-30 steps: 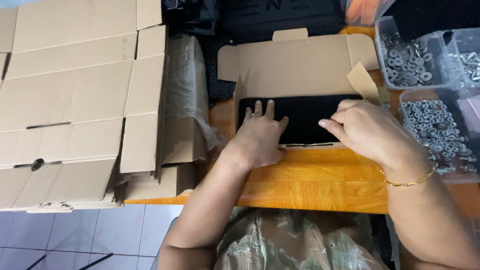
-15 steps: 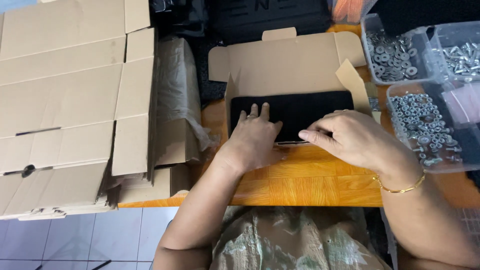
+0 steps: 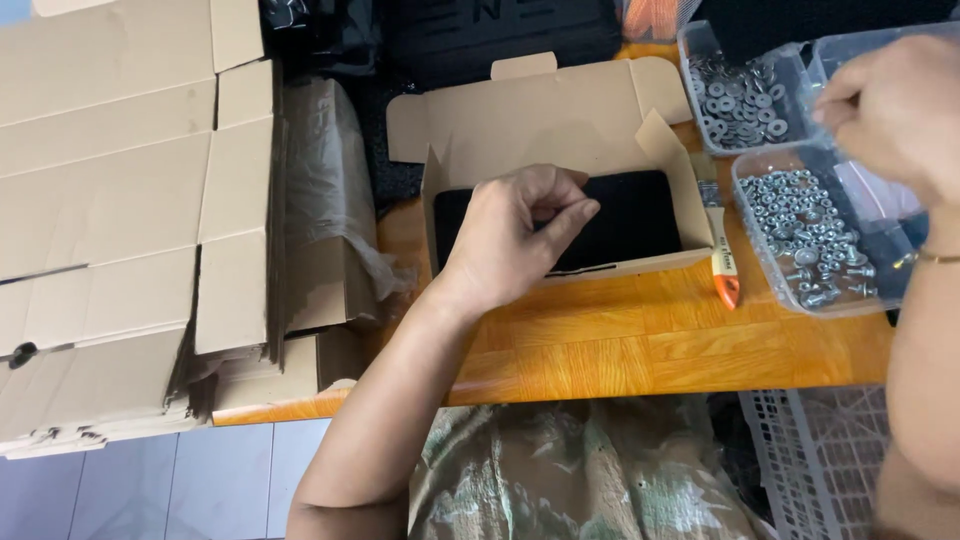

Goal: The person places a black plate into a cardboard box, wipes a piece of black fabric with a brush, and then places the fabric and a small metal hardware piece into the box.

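An open brown cardboard box (image 3: 545, 120) lies on the orange wooden table (image 3: 620, 345), with a flat black item (image 3: 630, 215) inside it. My left hand (image 3: 515, 235) rests on the front of the box over the black item, its fingers curled and holding nothing that I can see. Up at the right, my right hand (image 3: 895, 105) hovers over the clear plastic trays of metal hardware, fingers pinched together; whether it holds a piece is too small to tell. A thin gold bracelet (image 3: 940, 257) circles that wrist.
Clear trays hold washers (image 3: 735, 95) and nuts and bolts (image 3: 810, 235) at the right. An orange-handled tool (image 3: 722, 270) lies beside the box. Stacks of flat cardboard (image 3: 120, 200) fill the left. Black items (image 3: 490, 25) sit behind the box. A white plastic crate (image 3: 820, 450) is below right.
My right hand has left the black item in the box and moved up and right over the hardware trays. My left hand's fingers have curled. The view has shifted.
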